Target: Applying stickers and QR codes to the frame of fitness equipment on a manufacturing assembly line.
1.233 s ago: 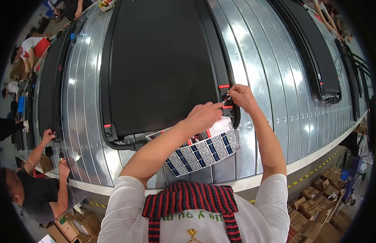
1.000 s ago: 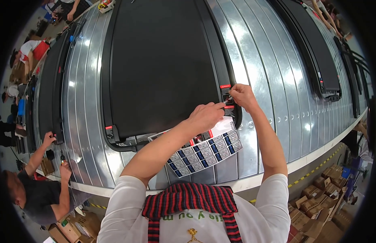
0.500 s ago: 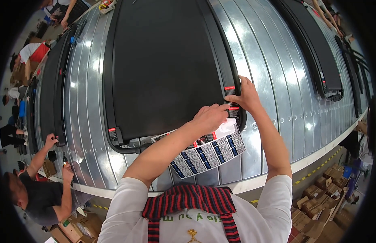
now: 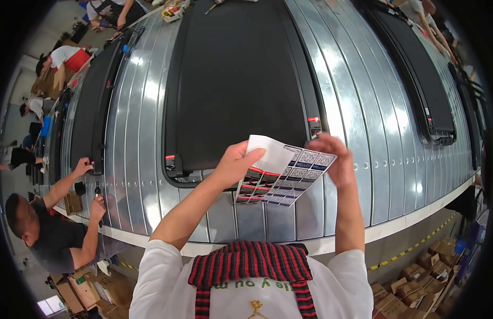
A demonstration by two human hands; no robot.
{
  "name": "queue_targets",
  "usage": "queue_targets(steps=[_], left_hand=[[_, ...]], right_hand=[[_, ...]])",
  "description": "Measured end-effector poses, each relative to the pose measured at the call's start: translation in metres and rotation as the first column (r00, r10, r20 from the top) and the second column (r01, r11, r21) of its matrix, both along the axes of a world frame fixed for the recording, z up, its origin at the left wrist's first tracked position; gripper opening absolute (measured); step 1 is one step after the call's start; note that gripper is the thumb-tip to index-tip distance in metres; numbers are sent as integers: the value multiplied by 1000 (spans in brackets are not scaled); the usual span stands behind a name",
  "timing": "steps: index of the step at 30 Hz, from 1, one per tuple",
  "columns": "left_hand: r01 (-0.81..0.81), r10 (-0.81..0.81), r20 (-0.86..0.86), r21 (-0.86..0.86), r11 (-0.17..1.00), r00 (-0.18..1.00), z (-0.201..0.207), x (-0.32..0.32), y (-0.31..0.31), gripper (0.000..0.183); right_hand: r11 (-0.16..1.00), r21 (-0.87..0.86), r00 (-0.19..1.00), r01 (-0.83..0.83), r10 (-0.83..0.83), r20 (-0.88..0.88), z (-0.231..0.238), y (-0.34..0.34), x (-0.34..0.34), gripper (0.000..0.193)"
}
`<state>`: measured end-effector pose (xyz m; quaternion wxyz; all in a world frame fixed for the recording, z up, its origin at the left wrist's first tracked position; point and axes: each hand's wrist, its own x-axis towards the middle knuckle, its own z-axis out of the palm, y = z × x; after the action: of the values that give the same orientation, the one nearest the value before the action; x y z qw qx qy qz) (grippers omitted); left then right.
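Observation:
My left hand (image 4: 236, 164) grips a sheet of stickers (image 4: 294, 178) by its blank white top corner, thumb on the front. The sheet is tilted up, with rows of blue-and-white labels and red-and-black warning labels. At its right edge is my right hand (image 4: 335, 159), its fingers smeared by motion and partly behind the sheet; whether they touch it I cannot tell. Beyond lies a black treadmill (image 4: 241, 80) with a flat belt and a dark frame. A red-and-black warning sticker (image 4: 314, 125) sits on its right rail, another sticker (image 4: 170, 161) at its near left corner.
The treadmill lies on a metal slat conveyor (image 4: 358, 133) with a pale near edge. More treadmills (image 4: 414, 69) lie to the right and left. At the left a co-worker (image 4: 55, 234) handles one, holding a tool. Cardboard boxes (image 4: 416, 271) stand below on the right.
Both hands have come off the right rail. The sticker sheet, lying near the frame before, is now lifted in my left hand. The treadmill appears shifted right in the view.

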<state>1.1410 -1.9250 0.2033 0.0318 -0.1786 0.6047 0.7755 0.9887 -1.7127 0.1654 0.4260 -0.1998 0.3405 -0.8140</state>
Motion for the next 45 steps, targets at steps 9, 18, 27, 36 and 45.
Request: queue_targets(steps=[9, 18, 27, 36, 45], left_hand=[[-167, 191, -120, 185, 968, 974, 24, 101, -13, 31], [-93, 187, -275, 323, 942, 943, 63, 203, -48, 33], [-14, 87, -351, 205, 979, 932, 82, 271, -93, 38], [80, 1, -447, 163, 983, 894, 79, 278, -116, 36], [95, 30, -508, 219, 971, 861, 83, 287, -136, 39]], right_hand=[[829, 509, 941, 230, -58, -332, 64, -37, 123, 24], [877, 99, 311, 470, -59, -949, 108, -114, 224, 26], [929, 90, 631, 360, -171, -756, 126, -163, 312, 24], [806, -54, 75, 590, -121, -990, 152, -183, 341, 21], [841, 9, 313, 540, -191, -930, 153, -211, 346, 5]])
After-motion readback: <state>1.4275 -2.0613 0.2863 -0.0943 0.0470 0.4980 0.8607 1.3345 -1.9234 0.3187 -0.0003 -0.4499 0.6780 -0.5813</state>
